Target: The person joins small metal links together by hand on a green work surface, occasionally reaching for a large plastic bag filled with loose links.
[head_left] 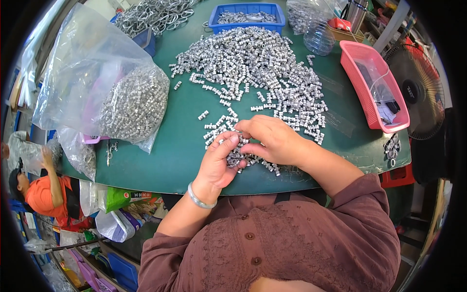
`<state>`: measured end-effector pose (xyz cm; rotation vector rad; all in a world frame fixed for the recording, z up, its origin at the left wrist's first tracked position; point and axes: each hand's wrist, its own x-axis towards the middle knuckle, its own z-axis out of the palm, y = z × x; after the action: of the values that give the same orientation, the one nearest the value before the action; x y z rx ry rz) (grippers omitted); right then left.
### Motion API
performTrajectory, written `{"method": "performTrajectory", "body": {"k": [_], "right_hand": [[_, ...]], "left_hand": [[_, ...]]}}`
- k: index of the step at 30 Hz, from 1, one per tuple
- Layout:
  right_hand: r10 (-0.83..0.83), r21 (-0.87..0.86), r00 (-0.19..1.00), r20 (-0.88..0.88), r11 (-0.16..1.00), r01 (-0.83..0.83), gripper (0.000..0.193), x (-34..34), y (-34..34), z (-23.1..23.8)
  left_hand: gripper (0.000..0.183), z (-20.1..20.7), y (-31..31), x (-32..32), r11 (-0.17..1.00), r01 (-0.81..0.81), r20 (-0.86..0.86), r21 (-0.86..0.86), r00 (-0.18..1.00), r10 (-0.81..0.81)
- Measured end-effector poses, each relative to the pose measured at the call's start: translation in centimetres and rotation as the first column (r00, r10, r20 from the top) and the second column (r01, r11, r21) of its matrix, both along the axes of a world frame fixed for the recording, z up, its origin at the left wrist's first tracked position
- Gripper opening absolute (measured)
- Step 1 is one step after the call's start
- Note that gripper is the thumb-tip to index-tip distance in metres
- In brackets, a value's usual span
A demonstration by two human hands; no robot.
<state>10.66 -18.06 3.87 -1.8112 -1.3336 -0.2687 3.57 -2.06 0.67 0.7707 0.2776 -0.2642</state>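
Note:
Both my hands meet over the near middle of a green table. My left hand (213, 164), with a silver bangle (199, 197) at its wrist, is curled around several small silver metal pieces (235, 155). Fingers and thumb of my right hand (270, 138) come together at the left hand's fingertips, closed; whatever lies in that pinch is hidden. Around and beyond the hands spreads a large heap of small ribbed, cylinder-like metal parts (248, 63). Some loose parts lie right beside my fingers and under them.
A clear bag (134, 104) of metal parts stands at left. Behind the heap sits a blue tray (247, 12) beside many metal rings (155, 17). At right are a pink basket (357, 73) and a black fan (418, 92). A person in orange (46, 194) is at far left.

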Motion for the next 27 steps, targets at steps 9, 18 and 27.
{"method": "performTrajectory", "body": {"k": [9,18,27], "right_hand": [[-0.140,-0.070,0.989,-0.045,0.988,0.137,0.036,1.8,-0.7,-1.0],[-0.491,-0.360,0.839,0.234,0.758,0.544,0.019,4.0,-1.7,-3.4],[-0.436,-0.368,0.878,0.198,0.797,0.479,0.018,4.2,-1.1,-3.6]], "left_hand": [[0.014,-0.7,1.1,0.4,0.903,0.050,-0.088,-0.427,0.991,-0.097],[0.014,-1.1,1.6,0.1,0.895,0.058,-0.017,-0.442,0.997,-0.073],[0.018,-1.0,1.4,-0.1,0.937,0.038,-0.002,-0.347,0.999,-0.042]]}}
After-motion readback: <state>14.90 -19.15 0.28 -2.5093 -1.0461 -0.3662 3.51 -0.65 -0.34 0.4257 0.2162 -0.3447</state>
